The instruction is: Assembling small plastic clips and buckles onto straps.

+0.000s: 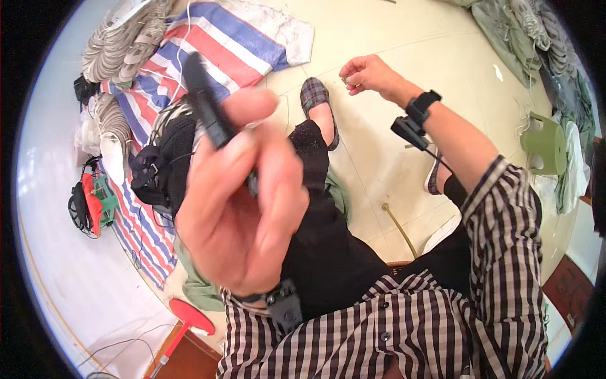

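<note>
Close to the camera, my left hand (246, 202) is closed round a slim black tool (205, 98), which points up and away to the left. Motion blurs this hand a little, and the tool's exact kind does not show. Farther out over the floor, my right hand (374, 77) has its thumb and fingers pinched together. A tiny greyish thing (346, 81) shows at those fingertips, too small to name. Both wrists carry dark strapped devices, and my black trousers (328, 221) lie below the hands.
At the left, a red, white and blue striped sheet (218, 44) bears grey-white bundles (126, 50) and a black bag (164, 164). A green plastic stool (544, 144) stands right, near green cloth (499, 38). A red paddle-shaped thing (192, 316) is at lower left.
</note>
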The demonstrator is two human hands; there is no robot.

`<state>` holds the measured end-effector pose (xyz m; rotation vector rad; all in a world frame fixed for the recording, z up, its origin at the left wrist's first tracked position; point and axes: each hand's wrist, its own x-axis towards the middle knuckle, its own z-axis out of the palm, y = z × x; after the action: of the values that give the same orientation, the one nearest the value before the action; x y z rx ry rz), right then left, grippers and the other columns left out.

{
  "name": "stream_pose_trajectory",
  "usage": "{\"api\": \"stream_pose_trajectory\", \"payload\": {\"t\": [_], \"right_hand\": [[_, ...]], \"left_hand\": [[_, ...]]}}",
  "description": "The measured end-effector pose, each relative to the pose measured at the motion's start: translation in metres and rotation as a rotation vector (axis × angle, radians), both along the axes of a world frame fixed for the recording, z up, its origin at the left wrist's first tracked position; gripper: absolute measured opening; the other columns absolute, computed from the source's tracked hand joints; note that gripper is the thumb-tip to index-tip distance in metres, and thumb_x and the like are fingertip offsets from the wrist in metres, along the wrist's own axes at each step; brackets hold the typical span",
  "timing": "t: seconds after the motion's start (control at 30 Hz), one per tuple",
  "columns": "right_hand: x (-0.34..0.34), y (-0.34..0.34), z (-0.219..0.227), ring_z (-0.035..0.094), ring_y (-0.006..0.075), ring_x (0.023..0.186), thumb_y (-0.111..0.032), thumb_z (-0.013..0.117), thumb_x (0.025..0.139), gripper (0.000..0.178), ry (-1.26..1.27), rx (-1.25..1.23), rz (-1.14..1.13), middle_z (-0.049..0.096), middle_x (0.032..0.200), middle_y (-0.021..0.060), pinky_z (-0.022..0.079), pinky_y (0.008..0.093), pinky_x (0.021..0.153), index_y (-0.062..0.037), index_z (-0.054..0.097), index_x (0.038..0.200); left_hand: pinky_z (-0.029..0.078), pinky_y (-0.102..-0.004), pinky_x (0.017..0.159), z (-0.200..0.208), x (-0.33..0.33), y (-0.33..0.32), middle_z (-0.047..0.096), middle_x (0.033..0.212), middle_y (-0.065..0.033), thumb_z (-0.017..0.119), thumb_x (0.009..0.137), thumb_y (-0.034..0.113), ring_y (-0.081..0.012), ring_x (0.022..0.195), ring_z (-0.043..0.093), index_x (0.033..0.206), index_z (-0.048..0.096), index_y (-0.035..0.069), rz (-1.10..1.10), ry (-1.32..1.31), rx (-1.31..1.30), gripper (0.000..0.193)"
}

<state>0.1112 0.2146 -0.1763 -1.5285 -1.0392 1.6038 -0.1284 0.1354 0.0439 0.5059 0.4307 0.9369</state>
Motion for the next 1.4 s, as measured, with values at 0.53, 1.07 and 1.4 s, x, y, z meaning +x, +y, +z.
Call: {"api": "stream_pose_trajectory", "payload": {"t": [0.53,1.07,1.4], "right_hand": [[0.003,-0.198,0.244,0.056,0.0077,0.059,-0.003,0.058,0.078,0.010,-0.009,0.375,-0.017,0.059,0.070,0.0033,0.046,0.0192,0.056,0.0012,0.057,0.088],[0.014,-0.210,0.213,0.056,0.0074,0.067,-0.005,0.059,0.078,0.015,0.157,0.377,-0.159,0.058,0.078,0.0026,0.047,0.0207,0.059,0.0014,0.056,0.092],[0.004,-0.212,0.196,0.054,0.0068,0.064,-0.006,0.059,0.081,0.014,0.175,0.403,-0.247,0.058,0.075,0.0021,0.046,0.0200,0.058,0.0010,0.055,0.093]], "left_hand": [[0.025,-0.0167,0.037,-0.016,0.079,-0.066,0.057,0.067,-0.0064,0.055,0.082,0.013,-0.0049,0.044,0.042,0.088,0.057,0.000,-0.247,0.464,0.281,0.014],[0.026,-0.0168,0.038,-0.025,0.092,-0.076,0.057,0.065,-0.0059,0.056,0.082,0.012,-0.0053,0.044,0.042,0.080,0.057,0.002,-0.210,0.497,0.271,0.010],[0.023,-0.0168,0.037,-0.027,0.091,-0.079,0.056,0.066,-0.0053,0.056,0.083,0.014,-0.0051,0.043,0.040,0.082,0.056,0.003,-0.197,0.465,0.218,0.011]]}}
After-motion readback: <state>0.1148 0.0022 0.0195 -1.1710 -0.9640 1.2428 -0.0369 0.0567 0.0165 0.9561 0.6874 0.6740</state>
